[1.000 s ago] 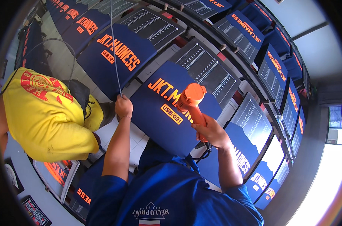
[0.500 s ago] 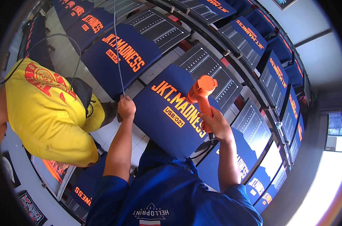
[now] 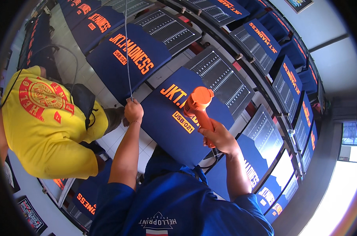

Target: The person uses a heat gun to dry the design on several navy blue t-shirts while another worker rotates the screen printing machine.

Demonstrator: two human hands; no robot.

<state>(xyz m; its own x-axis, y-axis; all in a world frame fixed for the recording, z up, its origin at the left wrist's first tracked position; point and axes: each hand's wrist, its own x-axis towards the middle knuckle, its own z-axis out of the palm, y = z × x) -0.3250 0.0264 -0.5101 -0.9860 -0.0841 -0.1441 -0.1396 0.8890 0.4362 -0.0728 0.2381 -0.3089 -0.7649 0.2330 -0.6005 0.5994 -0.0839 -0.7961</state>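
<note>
"Progress on the navy fabric [image 3: 174, 139] between our hands?"

"Printed already, as are the far piece [image 3: 103, 57] ahead of our left hand [image 3: 134, 111] and the near piece [image 3: 249, 151] right of our right hand [image 3: 221, 138]. Our right hand grips an orange gun-shaped tool [image 3: 204, 118] over the lettering [image 3: 172, 92]; our left is closed around a grey cord [image 3: 128, 59]. We judge this piece unfinished; how many are left we cannot tell."

"What writing can we read?"

"Big orange capitals, partly behind the tool, and a small orange patch [image 3: 183, 122] with dark characters, nearer us. Our blue shirt [image 3: 178, 202] bears a pale logo [image 3: 158, 221], upside down from here."
</note>
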